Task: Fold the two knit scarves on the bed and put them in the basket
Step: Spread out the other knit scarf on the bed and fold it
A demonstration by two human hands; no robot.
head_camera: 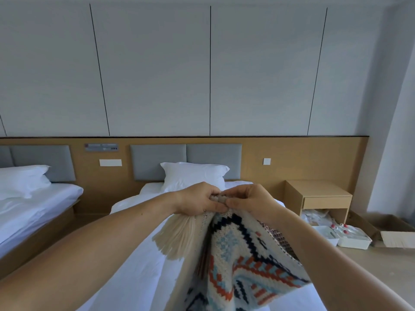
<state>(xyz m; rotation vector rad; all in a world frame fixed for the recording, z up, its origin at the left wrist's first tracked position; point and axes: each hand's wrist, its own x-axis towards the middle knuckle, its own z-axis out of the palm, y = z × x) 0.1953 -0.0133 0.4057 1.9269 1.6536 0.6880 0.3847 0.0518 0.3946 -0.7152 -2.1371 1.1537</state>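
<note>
A cream knit scarf with navy, orange and light-blue patterns hangs in the air over the white bed. My left hand and my right hand pinch its top edge side by side, close together. A cream fringe dangles below my left hand. The scarf's lower part runs out of the frame at the bottom. No second scarf and no basket show in the view.
A white pillow lies at the head of the bed. A second bed stands at the left. At the right are a wooden nightstand, white plastic boxes on the floor and a cardboard box.
</note>
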